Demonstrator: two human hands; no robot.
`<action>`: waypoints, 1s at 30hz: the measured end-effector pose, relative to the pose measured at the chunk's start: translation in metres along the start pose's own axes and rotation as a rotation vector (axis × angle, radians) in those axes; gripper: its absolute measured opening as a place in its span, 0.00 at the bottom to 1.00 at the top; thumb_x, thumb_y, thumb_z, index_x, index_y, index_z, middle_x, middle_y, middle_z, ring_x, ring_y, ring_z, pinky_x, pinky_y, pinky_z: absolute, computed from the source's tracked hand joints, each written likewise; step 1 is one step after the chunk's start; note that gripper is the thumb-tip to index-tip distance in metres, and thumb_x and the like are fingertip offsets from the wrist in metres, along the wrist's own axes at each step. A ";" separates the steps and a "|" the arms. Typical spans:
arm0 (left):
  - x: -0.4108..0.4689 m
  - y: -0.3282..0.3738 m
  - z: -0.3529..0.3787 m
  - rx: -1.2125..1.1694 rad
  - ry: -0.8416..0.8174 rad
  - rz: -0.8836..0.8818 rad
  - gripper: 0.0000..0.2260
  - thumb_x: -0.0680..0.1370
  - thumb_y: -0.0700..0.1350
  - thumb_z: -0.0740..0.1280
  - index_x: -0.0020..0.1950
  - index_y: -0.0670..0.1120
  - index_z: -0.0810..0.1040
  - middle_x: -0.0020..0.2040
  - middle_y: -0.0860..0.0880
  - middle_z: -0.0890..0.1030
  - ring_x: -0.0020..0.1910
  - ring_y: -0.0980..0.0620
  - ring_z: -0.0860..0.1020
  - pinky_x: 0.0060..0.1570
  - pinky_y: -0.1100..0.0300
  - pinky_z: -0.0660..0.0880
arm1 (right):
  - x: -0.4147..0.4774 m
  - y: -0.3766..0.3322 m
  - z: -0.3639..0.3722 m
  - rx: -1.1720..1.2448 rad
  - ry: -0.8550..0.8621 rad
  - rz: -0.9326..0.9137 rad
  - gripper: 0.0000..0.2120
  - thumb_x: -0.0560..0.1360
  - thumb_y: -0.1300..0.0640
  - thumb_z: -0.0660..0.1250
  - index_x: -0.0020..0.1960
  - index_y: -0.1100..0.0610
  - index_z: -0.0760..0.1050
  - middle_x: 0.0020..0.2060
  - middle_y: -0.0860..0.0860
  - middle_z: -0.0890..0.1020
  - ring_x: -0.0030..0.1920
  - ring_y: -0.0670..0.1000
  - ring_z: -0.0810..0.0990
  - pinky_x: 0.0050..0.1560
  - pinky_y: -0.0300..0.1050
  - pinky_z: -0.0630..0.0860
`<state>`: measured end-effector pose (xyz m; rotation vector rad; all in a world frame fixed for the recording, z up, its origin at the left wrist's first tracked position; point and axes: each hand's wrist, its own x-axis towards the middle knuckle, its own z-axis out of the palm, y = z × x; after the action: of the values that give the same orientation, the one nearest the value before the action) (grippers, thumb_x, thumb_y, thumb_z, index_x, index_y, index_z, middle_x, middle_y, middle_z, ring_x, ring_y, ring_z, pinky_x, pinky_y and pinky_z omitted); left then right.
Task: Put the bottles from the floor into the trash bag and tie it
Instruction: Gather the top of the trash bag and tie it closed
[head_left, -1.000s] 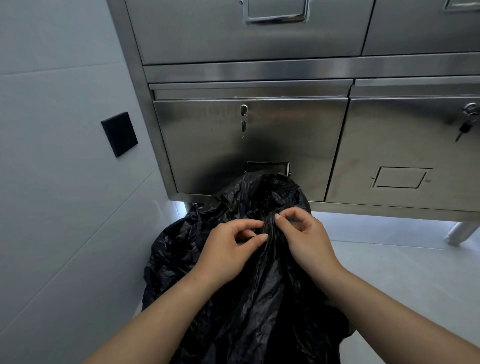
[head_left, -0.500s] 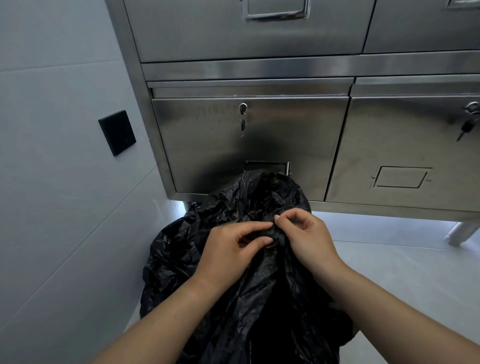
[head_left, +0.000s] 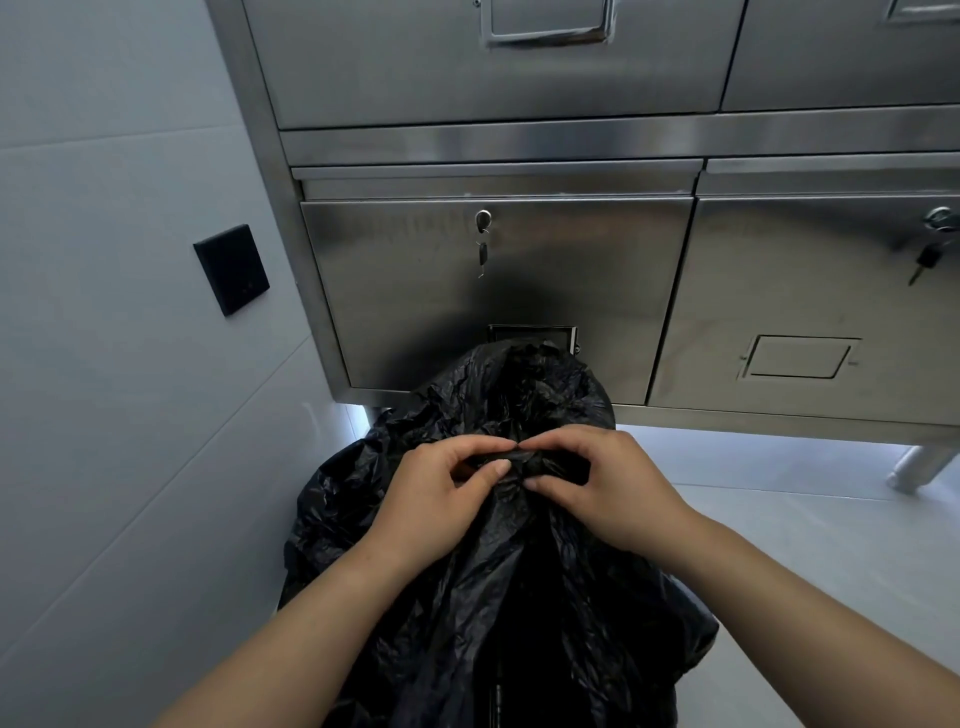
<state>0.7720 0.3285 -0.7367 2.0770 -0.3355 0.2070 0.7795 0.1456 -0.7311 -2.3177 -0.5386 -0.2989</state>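
A black plastic trash bag (head_left: 483, 613) stands on the floor in front of me, crumpled and bulging. Its top is gathered into a twisted strip (head_left: 524, 460) between my hands. My left hand (head_left: 436, 499) pinches the left end of that strip between thumb and fingers. My right hand (head_left: 602, 488) pinches the right end, fingertips meeting those of the left hand above the strip. More loose bag plastic rises behind the hands. No bottles are visible; the bag's inside is hidden.
A stainless steel cabinet (head_left: 571, 291) with drawers and keys in the locks stands just behind the bag on a metal leg (head_left: 919, 467). A tiled wall with a black plate (head_left: 231, 270) runs close on the left. Grey floor (head_left: 779, 525) lies to the right.
Both hands have closed together on the gathered bag top, and the plastic between them is now drawn into a tight twisted strip. The hands sit slightly lower and closer to each other.
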 end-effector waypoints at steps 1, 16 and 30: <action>-0.001 0.001 0.001 -0.015 0.005 0.002 0.08 0.74 0.46 0.70 0.52 0.54 0.82 0.46 0.58 0.84 0.44 0.60 0.81 0.49 0.63 0.77 | 0.000 -0.001 -0.001 -0.004 0.013 -0.006 0.13 0.68 0.55 0.73 0.52 0.49 0.81 0.44 0.41 0.81 0.46 0.36 0.75 0.48 0.22 0.65; 0.004 0.001 -0.010 0.141 -0.035 0.140 0.11 0.70 0.45 0.74 0.52 0.54 0.83 0.46 0.59 0.84 0.45 0.67 0.80 0.52 0.66 0.76 | 0.003 -0.013 -0.008 -0.149 -0.147 -0.027 0.09 0.73 0.56 0.68 0.53 0.53 0.80 0.47 0.48 0.79 0.49 0.47 0.76 0.50 0.35 0.68; 0.007 0.003 -0.016 0.257 -0.014 0.305 0.12 0.74 0.39 0.70 0.56 0.50 0.82 0.49 0.53 0.84 0.51 0.61 0.78 0.52 0.73 0.71 | 0.007 -0.018 -0.020 0.457 -0.249 0.193 0.04 0.73 0.61 0.69 0.46 0.53 0.78 0.39 0.49 0.84 0.40 0.44 0.80 0.48 0.39 0.75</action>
<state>0.7778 0.3397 -0.7243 2.2731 -0.6643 0.4377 0.7761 0.1449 -0.7035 -1.9469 -0.4433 0.1921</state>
